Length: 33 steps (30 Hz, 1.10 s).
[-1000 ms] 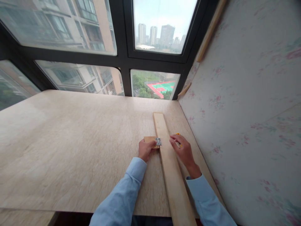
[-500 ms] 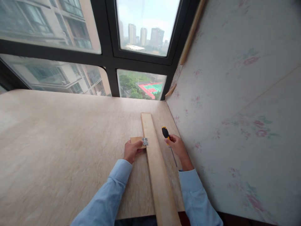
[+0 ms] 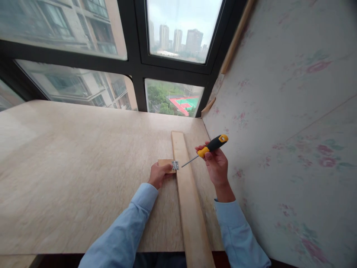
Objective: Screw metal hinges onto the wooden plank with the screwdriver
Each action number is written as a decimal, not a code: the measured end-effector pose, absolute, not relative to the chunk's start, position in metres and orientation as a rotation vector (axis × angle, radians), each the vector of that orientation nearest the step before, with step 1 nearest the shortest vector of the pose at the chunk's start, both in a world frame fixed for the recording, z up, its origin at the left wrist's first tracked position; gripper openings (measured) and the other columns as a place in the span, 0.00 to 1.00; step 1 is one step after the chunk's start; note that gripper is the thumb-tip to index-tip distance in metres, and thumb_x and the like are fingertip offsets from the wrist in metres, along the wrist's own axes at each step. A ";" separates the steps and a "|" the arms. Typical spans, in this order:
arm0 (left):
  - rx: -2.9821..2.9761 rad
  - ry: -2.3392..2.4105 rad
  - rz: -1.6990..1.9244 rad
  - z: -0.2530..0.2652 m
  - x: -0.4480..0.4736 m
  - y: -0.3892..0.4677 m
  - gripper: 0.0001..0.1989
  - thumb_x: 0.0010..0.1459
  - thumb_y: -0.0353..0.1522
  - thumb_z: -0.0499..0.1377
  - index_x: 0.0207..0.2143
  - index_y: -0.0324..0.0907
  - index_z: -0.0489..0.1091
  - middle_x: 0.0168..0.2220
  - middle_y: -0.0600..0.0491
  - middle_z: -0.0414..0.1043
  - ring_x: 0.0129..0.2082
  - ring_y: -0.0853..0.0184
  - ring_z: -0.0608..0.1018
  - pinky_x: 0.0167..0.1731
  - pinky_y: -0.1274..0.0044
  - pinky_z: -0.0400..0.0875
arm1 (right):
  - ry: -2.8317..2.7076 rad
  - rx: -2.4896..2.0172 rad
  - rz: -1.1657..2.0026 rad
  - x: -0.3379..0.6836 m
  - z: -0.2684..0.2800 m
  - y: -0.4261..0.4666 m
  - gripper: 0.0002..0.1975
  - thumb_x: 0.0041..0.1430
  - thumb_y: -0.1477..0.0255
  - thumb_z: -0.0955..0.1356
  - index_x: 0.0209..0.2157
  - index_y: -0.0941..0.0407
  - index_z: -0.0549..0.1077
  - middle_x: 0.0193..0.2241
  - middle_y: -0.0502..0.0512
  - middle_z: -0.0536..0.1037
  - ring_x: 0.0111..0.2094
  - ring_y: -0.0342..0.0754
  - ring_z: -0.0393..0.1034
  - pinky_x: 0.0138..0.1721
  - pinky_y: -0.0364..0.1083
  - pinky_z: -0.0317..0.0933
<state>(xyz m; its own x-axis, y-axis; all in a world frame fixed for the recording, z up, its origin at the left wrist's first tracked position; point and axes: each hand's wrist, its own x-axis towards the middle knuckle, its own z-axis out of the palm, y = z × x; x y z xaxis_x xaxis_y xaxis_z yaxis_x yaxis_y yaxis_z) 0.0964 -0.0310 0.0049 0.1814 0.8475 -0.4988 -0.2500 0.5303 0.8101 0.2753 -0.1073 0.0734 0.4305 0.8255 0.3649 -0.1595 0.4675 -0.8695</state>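
The right hand (image 3: 217, 167) is closed around the handle of a screwdriver (image 3: 213, 145), whose black-and-yellow butt end sticks out up and to the right of the grip. From that grip the thin shaft slants down and leftward, its tip over the long board (image 3: 192, 208) and just right of the hinge (image 3: 175, 165), not on it (whether it touches the wood, I cannot tell). The left hand (image 3: 159, 174) pinches the small wooden block (image 3: 164, 162), thumb on top by the hinge. Just right of this pinch, the metal hinge spans the seam between block and board. The board runs between the two grips, lying on the beige countertop (image 3: 83, 167). Beyond the right grip, to its right, stands the flowered wall (image 3: 279, 111).
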 end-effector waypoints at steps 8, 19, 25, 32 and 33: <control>0.638 1.151 0.850 0.006 0.097 -0.031 0.15 0.40 0.23 0.66 0.35 0.33 0.73 0.32 0.46 0.79 0.29 0.62 0.80 0.26 0.73 0.78 | -1.164 -0.769 0.973 0.271 0.078 -0.054 0.16 0.56 0.64 0.74 0.45 0.52 0.75 0.37 0.52 0.82 0.41 0.52 0.79 0.49 0.58 0.70; 0.643 1.168 0.822 0.009 0.097 -0.030 0.16 0.39 0.23 0.68 0.34 0.34 0.74 0.33 0.46 0.79 0.29 0.62 0.81 0.27 0.74 0.78 | -1.242 -0.807 0.994 0.286 0.075 -0.059 0.15 0.56 0.64 0.74 0.45 0.52 0.76 0.38 0.53 0.82 0.42 0.53 0.78 0.50 0.59 0.70; 0.643 1.156 0.816 0.007 0.098 -0.030 0.16 0.39 0.24 0.68 0.35 0.33 0.74 0.33 0.45 0.79 0.29 0.62 0.80 0.27 0.73 0.78 | -1.281 -0.807 1.029 0.279 0.074 -0.058 0.15 0.55 0.64 0.75 0.44 0.53 0.76 0.37 0.53 0.82 0.41 0.53 0.79 0.49 0.59 0.71; 0.650 1.157 0.822 0.005 0.099 -0.029 0.17 0.37 0.24 0.68 0.34 0.33 0.73 0.32 0.46 0.79 0.28 0.62 0.80 0.27 0.73 0.77 | -1.322 -0.833 1.057 0.279 0.074 -0.059 0.15 0.55 0.64 0.75 0.43 0.54 0.76 0.37 0.54 0.82 0.42 0.54 0.78 0.48 0.57 0.71; 0.649 1.161 0.821 0.005 0.099 -0.029 0.17 0.37 0.24 0.68 0.34 0.33 0.73 0.32 0.46 0.79 0.28 0.62 0.80 0.27 0.73 0.77 | -1.324 -0.833 1.057 0.279 0.074 -0.059 0.15 0.55 0.64 0.75 0.43 0.54 0.76 0.37 0.54 0.82 0.42 0.54 0.78 0.48 0.57 0.71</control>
